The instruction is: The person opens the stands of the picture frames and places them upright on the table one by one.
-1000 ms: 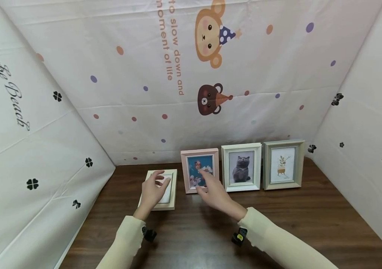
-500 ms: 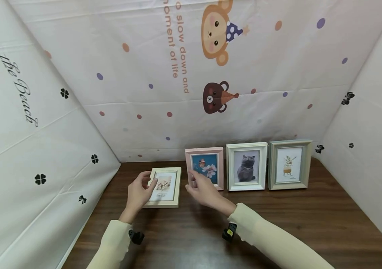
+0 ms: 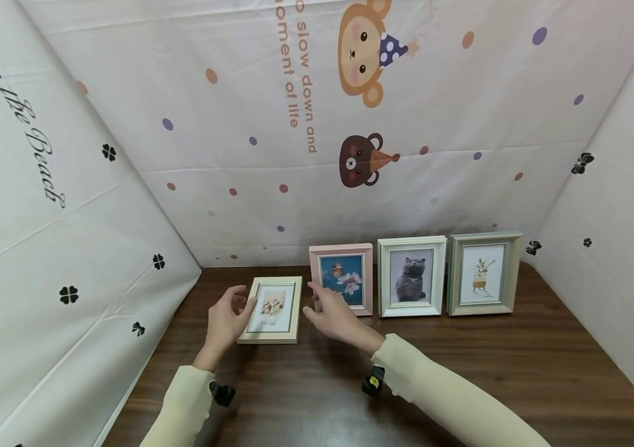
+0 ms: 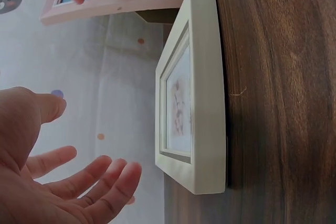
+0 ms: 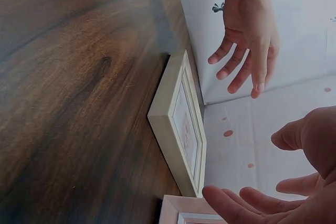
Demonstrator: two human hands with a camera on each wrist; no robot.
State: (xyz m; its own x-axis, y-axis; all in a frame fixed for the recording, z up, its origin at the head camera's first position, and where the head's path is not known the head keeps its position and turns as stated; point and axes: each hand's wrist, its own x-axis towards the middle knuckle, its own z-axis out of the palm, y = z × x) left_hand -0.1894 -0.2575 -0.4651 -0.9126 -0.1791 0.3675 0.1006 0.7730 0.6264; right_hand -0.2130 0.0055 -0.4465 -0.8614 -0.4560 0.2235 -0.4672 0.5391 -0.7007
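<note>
A cream picture frame (image 3: 272, 310) with a floral print lies face up on the wooden table. My left hand (image 3: 226, 318) hovers at its left side, fingers loosely bent and holding nothing. Across the frame, my right hand (image 3: 335, 315) is held in the air between it and the pink picture frame (image 3: 369, 279), covering part of the pink one's lower left. In the left wrist view a gap shows between the left hand (image 4: 79, 166) and the cream frame (image 4: 205, 103). The right wrist view has both hands apart from the cream frame (image 5: 178, 124).
Right of the pink frame stand a white frame (image 3: 382, 279) with a cat photo and a grey-green frame (image 3: 454, 279) with a plant print. Behind them rises a printed cloth wall (image 3: 227, 217); side cloths border the brown table (image 3: 462, 360).
Both hands have drawn away from over the frames: the left uncovered the cream frame's print, the right moved off the pink frame's picture. The head view has shifted slightly.
</note>
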